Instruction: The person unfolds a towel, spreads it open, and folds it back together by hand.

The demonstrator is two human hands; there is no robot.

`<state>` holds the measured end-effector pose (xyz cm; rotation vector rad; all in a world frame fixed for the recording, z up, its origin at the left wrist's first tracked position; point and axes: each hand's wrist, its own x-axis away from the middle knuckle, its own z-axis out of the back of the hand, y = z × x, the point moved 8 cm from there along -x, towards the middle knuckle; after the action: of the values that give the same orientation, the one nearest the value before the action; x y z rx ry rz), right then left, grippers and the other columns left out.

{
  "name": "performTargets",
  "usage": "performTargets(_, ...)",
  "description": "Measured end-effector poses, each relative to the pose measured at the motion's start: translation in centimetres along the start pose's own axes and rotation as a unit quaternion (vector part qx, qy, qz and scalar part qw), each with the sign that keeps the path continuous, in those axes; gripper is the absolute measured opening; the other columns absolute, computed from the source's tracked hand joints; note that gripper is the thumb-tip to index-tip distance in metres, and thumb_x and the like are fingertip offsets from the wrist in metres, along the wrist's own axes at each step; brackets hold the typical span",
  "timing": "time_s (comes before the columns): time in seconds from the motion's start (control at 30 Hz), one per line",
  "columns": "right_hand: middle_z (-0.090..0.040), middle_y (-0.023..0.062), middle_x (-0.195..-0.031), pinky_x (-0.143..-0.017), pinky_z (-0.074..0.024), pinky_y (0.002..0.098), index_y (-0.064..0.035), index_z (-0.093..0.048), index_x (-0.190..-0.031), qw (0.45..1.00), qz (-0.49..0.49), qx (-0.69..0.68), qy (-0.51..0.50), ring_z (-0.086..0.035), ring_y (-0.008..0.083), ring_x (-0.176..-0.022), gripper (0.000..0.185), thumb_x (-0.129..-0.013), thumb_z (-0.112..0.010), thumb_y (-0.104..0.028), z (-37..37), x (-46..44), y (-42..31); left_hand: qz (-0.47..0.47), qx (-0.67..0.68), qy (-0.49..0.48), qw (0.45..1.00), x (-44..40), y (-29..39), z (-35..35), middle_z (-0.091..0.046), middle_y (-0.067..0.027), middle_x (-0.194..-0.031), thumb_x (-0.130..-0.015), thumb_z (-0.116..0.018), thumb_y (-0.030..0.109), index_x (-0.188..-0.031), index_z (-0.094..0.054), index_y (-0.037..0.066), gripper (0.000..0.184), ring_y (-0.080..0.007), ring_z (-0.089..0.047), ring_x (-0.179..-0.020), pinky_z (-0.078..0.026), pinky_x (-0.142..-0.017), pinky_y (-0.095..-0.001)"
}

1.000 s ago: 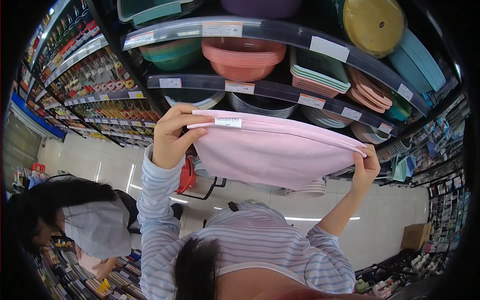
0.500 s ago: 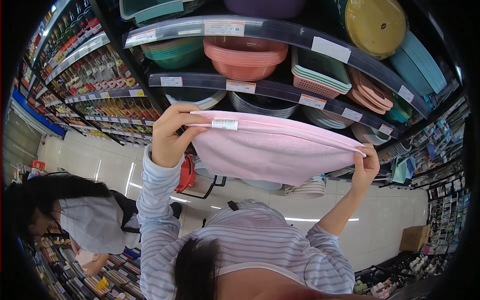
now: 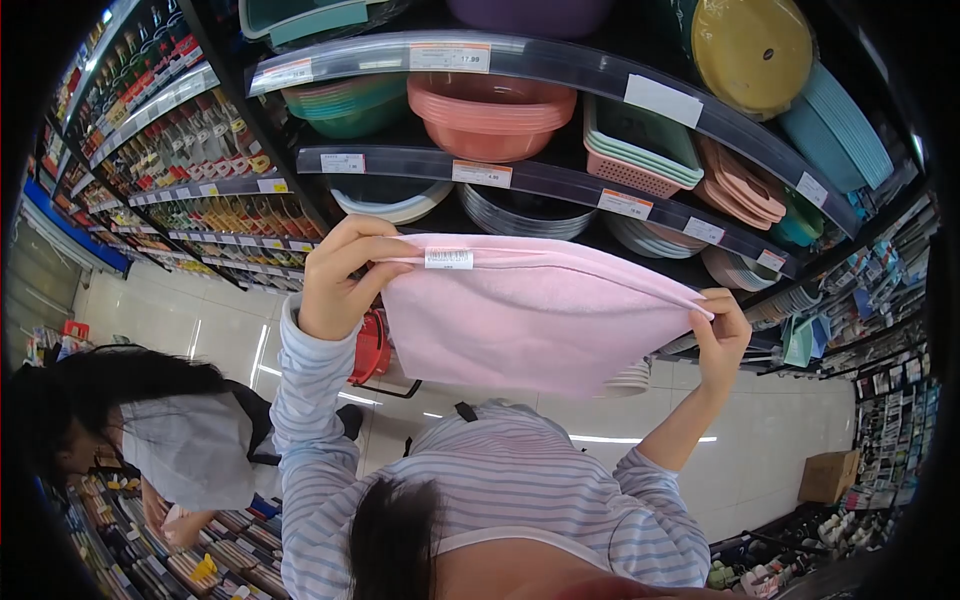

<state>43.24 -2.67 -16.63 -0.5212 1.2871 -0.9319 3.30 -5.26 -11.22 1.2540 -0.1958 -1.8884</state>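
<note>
– Anything different with the pink cloth?
– Hanging slightly lower now, in front of the shelves, and gaping wider along the top edge: more of the inside on view.
– And the grip?
– Pinched at both upper corners by left hand and right hand; exact finger placement at the right hard to tell.

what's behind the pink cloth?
Past its edges: part of a red basket and part of a pale stack. The pink cloth covers parts of both; anything else behind its middle can't be seen.
</note>
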Motion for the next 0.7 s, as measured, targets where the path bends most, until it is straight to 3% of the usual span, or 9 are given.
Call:
performTargets(0.37,-0.058,0.0078,-0.087,-0.070,-0.0392,0.0226,0.0024,-0.059,-0.082,1.000,-0.005,-0.018,0.008,-0.051,0.0127,-0.078,0.009,-0.078,-0.066,-0.001,-0.1,-0.4,0.5,-0.064,-0.077,-0.031,0.995,0.0,0.3,0.3,-0.061,-0.0090,-0.083,-0.066,-0.072,0.000,-0.082,-0.064,0.002,0.018,-0.0261,-0.057,-0.078,-0.045,-0.068,-0.0323)
performTargets(0.7,-0.059,0.0084,-0.087,-0.072,-0.0400,0.0236,0.0022,-0.058,-0.083,1.000,-0.026,-0.004,-0.006,-0.052,0.0133,-0.080,0.009,-0.080,-0.065,-0.004,-0.8,-0.4,1.4,-0.084,-0.119,-0.046,0.988,0.1,0.3,-0.3,-0.059,-0.0111,-0.081,-0.065,-0.071,0.001,-0.079,-0.059,0.000,0.018,-0.0269,-0.054,-0.075,-0.042,-0.066,-0.0330)
